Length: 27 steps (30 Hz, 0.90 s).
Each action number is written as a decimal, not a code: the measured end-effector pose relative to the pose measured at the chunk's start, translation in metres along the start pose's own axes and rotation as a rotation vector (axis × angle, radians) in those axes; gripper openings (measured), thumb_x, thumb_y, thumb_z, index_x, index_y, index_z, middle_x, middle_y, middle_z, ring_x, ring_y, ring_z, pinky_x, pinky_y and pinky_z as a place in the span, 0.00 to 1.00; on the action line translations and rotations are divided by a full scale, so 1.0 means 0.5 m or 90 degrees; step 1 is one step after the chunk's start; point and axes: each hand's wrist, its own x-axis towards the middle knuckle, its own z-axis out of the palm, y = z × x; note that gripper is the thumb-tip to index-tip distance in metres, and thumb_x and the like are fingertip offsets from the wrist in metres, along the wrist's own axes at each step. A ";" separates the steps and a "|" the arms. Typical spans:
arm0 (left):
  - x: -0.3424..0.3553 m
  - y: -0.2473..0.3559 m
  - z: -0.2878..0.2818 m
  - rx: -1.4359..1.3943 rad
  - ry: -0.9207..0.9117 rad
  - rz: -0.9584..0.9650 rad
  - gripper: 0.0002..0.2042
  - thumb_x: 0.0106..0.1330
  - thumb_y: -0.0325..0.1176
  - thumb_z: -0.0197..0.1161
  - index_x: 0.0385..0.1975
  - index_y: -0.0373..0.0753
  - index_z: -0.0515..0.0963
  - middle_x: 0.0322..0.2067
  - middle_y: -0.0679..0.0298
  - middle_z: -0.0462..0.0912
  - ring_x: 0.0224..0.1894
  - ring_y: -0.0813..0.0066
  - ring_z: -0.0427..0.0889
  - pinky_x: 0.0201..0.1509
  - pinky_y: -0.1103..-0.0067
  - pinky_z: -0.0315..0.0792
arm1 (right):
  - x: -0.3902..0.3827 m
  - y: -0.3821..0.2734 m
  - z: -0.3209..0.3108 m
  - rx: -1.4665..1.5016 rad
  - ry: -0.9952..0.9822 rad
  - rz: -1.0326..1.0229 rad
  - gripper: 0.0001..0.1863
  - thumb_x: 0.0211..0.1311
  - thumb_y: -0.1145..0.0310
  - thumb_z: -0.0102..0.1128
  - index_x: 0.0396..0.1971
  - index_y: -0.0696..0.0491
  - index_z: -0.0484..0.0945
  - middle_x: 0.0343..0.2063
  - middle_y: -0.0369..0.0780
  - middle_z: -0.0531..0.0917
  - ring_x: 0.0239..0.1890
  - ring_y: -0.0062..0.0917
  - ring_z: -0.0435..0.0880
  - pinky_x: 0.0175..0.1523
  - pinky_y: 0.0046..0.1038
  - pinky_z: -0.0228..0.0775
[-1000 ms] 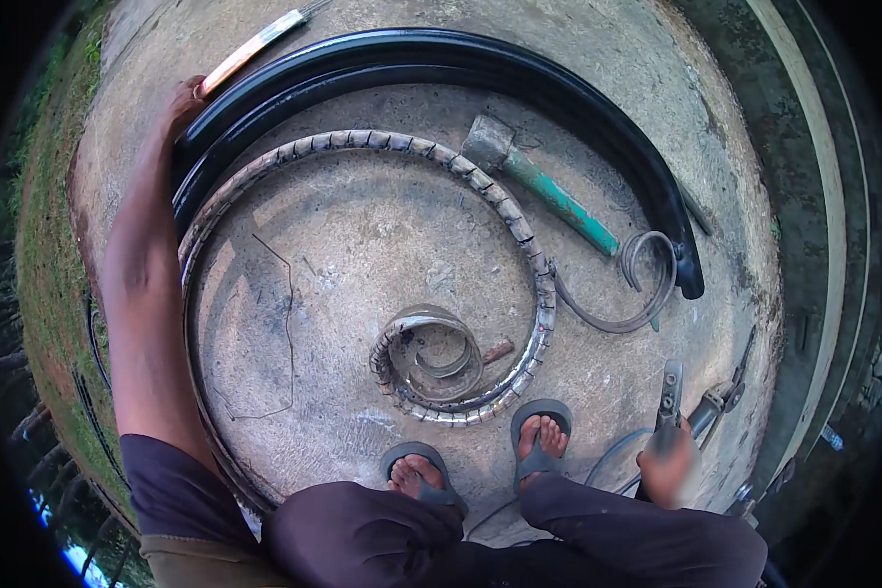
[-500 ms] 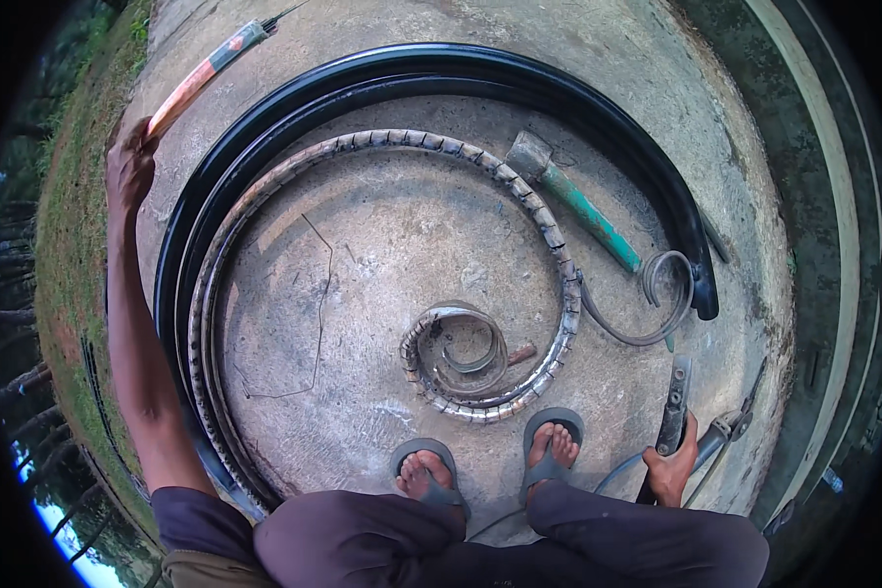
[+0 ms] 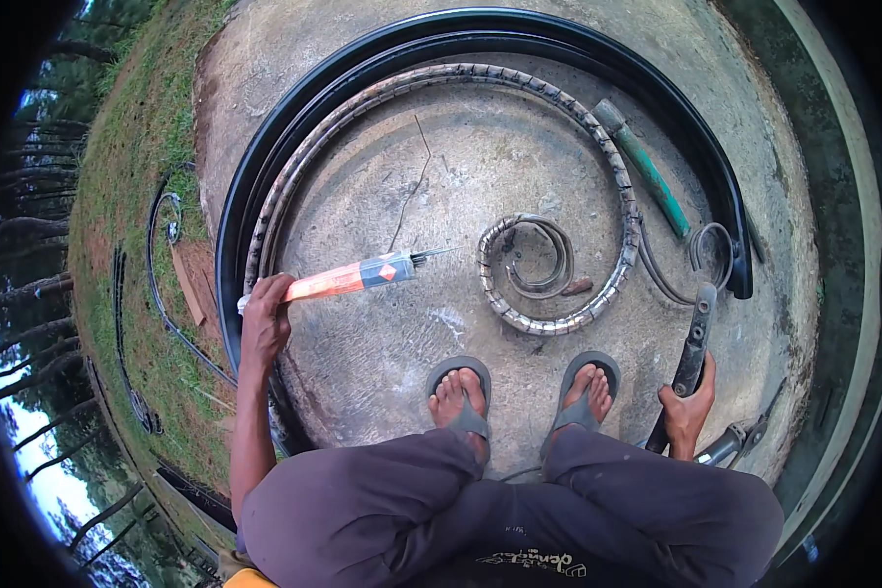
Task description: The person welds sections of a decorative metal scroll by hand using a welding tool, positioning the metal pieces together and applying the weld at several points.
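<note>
My left hand (image 3: 267, 316) is closed around one end of an orange and white packet of welding rods (image 3: 338, 281). Thin dark rods poke out of its other end, pointing right over the concrete. At the right, my right hand (image 3: 689, 410) grips what looks like a dark welding electrode holder (image 3: 698, 338), its jaw end upward. Between the hands lies a spiral of notched metal (image 3: 625, 176), wound into a tight curl (image 3: 559, 284) near my feet. Curved black tubing (image 3: 402, 27) arcs around the spiral's far side.
A hammer with a green handle (image 3: 661, 196) lies right of the spiral, beside a loop of thin metal strip (image 3: 712, 250). Another clamp-like tool (image 3: 730, 446) rests below my right hand. A bent wire (image 3: 416, 186) lies inside the spiral. Grass (image 3: 147, 196) borders the slab on the left.
My left hand has swung the packet from the far left in toward the spiral, its rod end turning to point right. My right hand still holds the electrode holder. The view has shifted.
</note>
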 end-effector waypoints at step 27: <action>0.011 0.271 0.287 0.104 -0.114 -0.027 0.08 0.61 0.31 0.63 0.34 0.36 0.73 0.36 0.49 0.81 0.41 0.48 0.83 0.40 0.59 0.75 | -0.016 -0.024 0.017 0.016 -0.132 -0.023 0.46 0.36 0.71 0.68 0.64 0.65 0.66 0.49 0.46 0.79 0.52 0.31 0.78 0.61 0.30 0.68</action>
